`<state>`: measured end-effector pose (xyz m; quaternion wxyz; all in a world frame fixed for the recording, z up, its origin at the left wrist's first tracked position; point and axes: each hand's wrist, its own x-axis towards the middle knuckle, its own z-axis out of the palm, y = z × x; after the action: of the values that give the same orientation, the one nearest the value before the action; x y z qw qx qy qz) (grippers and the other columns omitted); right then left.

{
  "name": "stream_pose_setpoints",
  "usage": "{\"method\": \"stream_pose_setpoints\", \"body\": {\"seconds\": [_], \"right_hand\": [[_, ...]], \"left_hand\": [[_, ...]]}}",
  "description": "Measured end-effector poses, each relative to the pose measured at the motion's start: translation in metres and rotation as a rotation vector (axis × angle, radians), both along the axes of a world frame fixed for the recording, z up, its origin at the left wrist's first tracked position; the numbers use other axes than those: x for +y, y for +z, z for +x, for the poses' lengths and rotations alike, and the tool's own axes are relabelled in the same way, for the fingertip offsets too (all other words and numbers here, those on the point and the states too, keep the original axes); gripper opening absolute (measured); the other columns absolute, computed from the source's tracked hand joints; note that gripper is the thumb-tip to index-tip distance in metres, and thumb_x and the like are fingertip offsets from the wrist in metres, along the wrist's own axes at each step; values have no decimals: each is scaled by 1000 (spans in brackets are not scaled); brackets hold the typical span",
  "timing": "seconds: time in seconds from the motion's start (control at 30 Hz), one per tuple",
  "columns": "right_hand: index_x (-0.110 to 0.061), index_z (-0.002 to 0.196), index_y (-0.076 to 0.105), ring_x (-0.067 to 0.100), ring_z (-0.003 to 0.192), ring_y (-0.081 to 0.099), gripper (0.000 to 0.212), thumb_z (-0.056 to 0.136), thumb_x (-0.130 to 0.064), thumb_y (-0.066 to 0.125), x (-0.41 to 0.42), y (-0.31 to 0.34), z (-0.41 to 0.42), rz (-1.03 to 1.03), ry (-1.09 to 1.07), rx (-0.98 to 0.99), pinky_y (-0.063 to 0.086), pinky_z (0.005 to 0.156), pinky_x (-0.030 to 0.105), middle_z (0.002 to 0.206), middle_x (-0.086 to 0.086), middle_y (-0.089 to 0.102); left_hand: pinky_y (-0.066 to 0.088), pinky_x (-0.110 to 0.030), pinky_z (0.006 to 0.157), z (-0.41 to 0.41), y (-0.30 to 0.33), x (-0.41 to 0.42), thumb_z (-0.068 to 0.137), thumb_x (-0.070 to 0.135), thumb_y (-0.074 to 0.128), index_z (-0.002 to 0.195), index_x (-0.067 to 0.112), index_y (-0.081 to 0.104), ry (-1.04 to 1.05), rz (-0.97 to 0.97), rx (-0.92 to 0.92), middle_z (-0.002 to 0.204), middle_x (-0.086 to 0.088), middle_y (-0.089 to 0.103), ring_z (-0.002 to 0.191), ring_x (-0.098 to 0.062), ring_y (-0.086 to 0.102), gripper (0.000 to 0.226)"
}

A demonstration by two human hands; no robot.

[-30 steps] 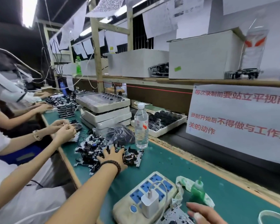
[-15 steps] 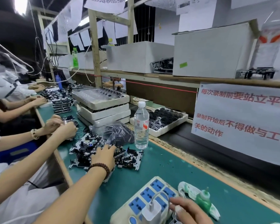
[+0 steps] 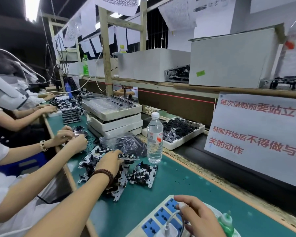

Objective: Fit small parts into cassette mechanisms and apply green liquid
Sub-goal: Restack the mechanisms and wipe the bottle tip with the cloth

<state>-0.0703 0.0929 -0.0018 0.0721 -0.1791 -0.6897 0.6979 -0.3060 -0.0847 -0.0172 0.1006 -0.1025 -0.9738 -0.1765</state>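
Note:
Several cassette mechanisms [image 3: 91,161] lie heaped on the green bench mat, and one mechanism [image 3: 143,173] lies alone to their right. My left hand [image 3: 109,162], with a bead bracelet on the wrist, grips a flat mechanism plate [image 3: 129,157] raised off the heap. At the bottom of the view my right hand [image 3: 199,217] hovers with curved fingers over a white and blue power strip [image 3: 159,218]. Something dark shows under its fingers, but whether the hand holds it I cannot tell. A small green liquid bottle [image 3: 226,223] stands just right of that hand.
A water bottle [image 3: 155,137] stands behind the heap, beside a plastic bag of black parts [image 3: 126,144]. Behind are stacked foam trays [image 3: 113,118] and a tray of black wheels [image 3: 181,130]. A neighbour's hands [image 3: 75,142] work at the left. A paper sign [image 3: 260,134] hangs at the right.
My left hand went from resting on the heap to lifting a mechanism plate off it. My right hand moved up over the power strip. The camera tilted and shifted.

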Motion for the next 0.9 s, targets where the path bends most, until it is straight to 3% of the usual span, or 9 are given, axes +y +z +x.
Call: {"method": "stream_pose_setpoints", "body": {"seconds": [0.37,0.47,0.57,0.6,0.63,0.67,0.73,0.8,0.9], "right_hand": [[-21,85,66,11,69,52,20,91,-7,55,2,1,-8,75,-22,-4,41,64,16,85,6,62],[-24,93,63,10,72,53,19,90,-6,56,5,3,-6,41,-125,83,42,69,22,90,1,63],[-34,121,47,9,95,56,39,90,-13,57,9,8,-2,-29,-235,197,45,88,33,113,-8,59],[-38,130,38,12,106,53,51,89,-16,59,11,10,0,-28,-260,225,43,93,36,123,-10,53],[-41,136,29,14,114,49,62,87,-20,61,14,10,3,-12,-276,240,44,92,35,132,-10,46],[-43,138,25,15,120,45,68,85,-23,62,17,9,7,11,-286,241,46,85,30,137,-10,39],[-47,134,28,15,121,44,66,83,-27,64,23,8,16,54,-290,222,43,77,21,143,-10,31],[-46,125,38,9,108,51,56,83,-23,66,29,8,28,61,-298,227,40,86,24,142,-8,33],[-43,118,45,3,92,56,56,80,-8,68,39,7,45,70,-428,296,41,87,27,129,-1,44]], "left_hand": [[30,-15,36,19,39,5,92,25,55,127,19,57,-2,577,117,64,1,56,41,-11,36,35],[41,-23,46,46,58,25,90,29,56,126,29,55,-150,604,136,68,14,51,45,-11,37,35],[49,-25,53,86,66,48,87,33,60,118,38,60,-388,622,83,96,11,65,46,1,26,32],[55,-32,67,100,66,55,85,33,62,115,39,62,-466,651,17,106,13,66,87,0,27,31],[55,-41,77,113,67,62,84,33,64,112,40,64,-527,690,-84,110,14,67,78,-6,67,29],[55,-47,79,127,68,69,83,32,66,109,40,66,-568,730,-194,107,15,69,82,-18,66,27],[57,-38,65,145,70,80,82,29,67,101,40,69,-605,793,-320,96,18,71,83,-18,63,22],[51,-18,56,154,73,87,81,27,68,95,38,70,-598,860,-371,90,21,70,84,-3,66,18],[51,-19,54,168,82,91,73,32,70,93,36,70,-566,966,-531,88,22,70,80,11,63,20]]}}
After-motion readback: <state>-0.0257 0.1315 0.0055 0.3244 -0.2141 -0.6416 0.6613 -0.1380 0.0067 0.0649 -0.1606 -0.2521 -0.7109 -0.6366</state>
